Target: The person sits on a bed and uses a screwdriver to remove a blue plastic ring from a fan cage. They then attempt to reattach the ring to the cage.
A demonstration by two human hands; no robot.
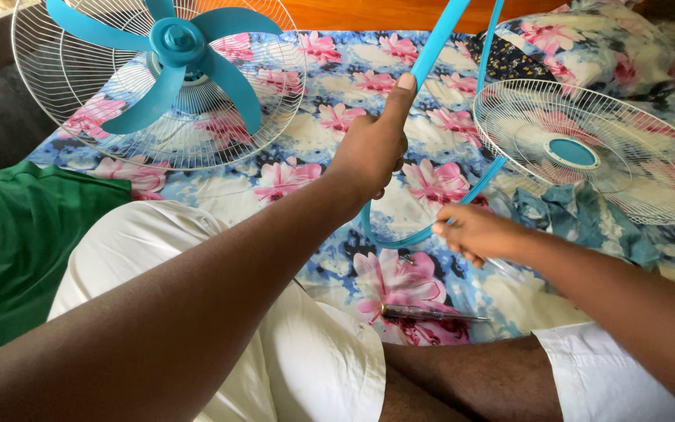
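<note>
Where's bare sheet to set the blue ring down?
Freest: the floral sheet between the bladed fan guard and the front grille. Crowded: the near patch holds a screwdriver beside the knees; left hand and right hand hold the blue ring.

A home bedroom: a bed spread with a pink-flowered blue sheet, a matching pillow at its far right corner, and a wooden headboard along the far edge behind it.
</note>
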